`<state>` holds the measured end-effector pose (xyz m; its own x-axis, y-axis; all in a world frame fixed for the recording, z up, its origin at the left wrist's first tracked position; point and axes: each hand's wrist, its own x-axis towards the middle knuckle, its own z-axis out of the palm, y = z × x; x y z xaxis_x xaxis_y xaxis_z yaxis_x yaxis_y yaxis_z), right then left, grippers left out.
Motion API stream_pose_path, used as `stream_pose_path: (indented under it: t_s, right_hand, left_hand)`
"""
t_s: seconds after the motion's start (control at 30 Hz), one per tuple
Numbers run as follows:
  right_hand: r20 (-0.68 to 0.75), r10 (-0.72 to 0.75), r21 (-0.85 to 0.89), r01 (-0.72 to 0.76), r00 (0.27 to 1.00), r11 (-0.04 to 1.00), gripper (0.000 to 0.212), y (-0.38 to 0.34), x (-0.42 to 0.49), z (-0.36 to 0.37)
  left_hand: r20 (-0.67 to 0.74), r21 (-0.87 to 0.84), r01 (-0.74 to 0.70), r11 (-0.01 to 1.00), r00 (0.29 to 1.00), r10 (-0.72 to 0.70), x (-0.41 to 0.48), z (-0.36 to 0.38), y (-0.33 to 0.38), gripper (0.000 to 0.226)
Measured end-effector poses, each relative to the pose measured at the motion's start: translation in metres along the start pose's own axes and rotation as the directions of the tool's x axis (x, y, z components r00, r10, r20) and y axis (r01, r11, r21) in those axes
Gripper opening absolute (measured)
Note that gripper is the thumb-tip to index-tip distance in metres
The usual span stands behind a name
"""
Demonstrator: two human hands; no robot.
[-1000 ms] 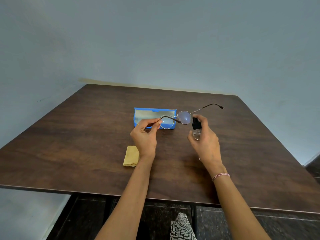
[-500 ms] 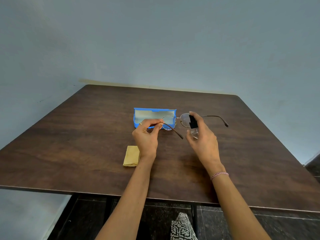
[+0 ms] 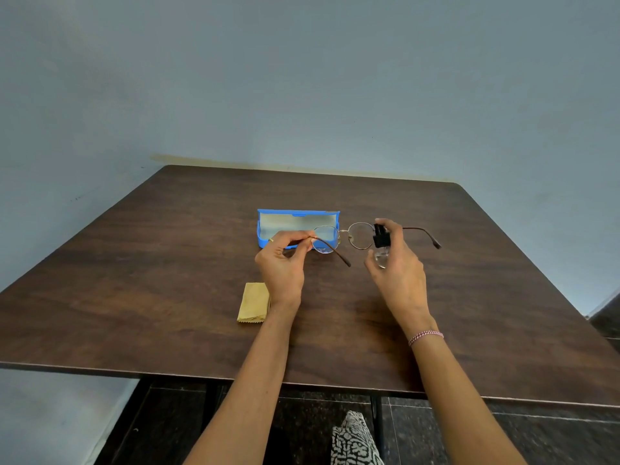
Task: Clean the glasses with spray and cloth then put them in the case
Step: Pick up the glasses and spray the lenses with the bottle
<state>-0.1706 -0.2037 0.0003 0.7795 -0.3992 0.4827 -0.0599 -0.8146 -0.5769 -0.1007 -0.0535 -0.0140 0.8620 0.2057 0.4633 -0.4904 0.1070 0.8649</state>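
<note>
Thin metal-framed round glasses (image 3: 349, 235) hover over the dark wooden table (image 3: 167, 270), temples unfolded. My left hand (image 3: 285, 263) pinches the frame at its left hinge. My right hand (image 3: 399, 273) grips a small clear spray bottle with a black nozzle (image 3: 381, 241), held upright just in front of the right lens, with a finger on top of the nozzle. Behind the glasses lies the open blue case (image 3: 288, 224) with a pale lining. A folded yellow cloth (image 3: 254, 302) rests on the table beside my left wrist.
The table's near edge (image 3: 201, 377) runs across the lower view, with dark floor tiles and a patterned fabric (image 3: 355, 441) below it. A plain blue-grey wall stands behind the table.
The glasses have tilted from facing upward to more level, and the temples dropped lower. My right hand raised the spray bottle so its nozzle sits against the right lens.
</note>
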Motion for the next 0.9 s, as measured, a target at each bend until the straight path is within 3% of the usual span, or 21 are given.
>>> stream_pose_path:
  t_s: [0.17, 0.67, 0.9]
  right_hand:
    - [-0.025, -0.004, 0.002, 0.004, 1.000, 1.000, 0.058, -0.0006, 0.0000, 0.0005]
    - [-0.005, -0.082, 0.031, 0.082, 0.997, 0.996, 0.056, 0.0015, -0.0009, 0.0022]
    - [0.010, -0.243, 0.033, 0.243, 0.970, 0.969, 0.059, -0.0027, -0.0040, 0.0025]
  left_hand:
    - [-0.018, -0.005, 0.009, 1.000, 1.000, -0.009, -0.0009, 0.0008, 0.0033, 0.032]
    - [-0.062, -0.112, 0.214, 0.970, 0.973, -0.222, 0.0030, 0.0027, 0.0076, 0.014]
    - [-0.009, -0.145, 0.324, 0.935, 0.944, -0.328, 0.0031, 0.0029, 0.0025, 0.014]
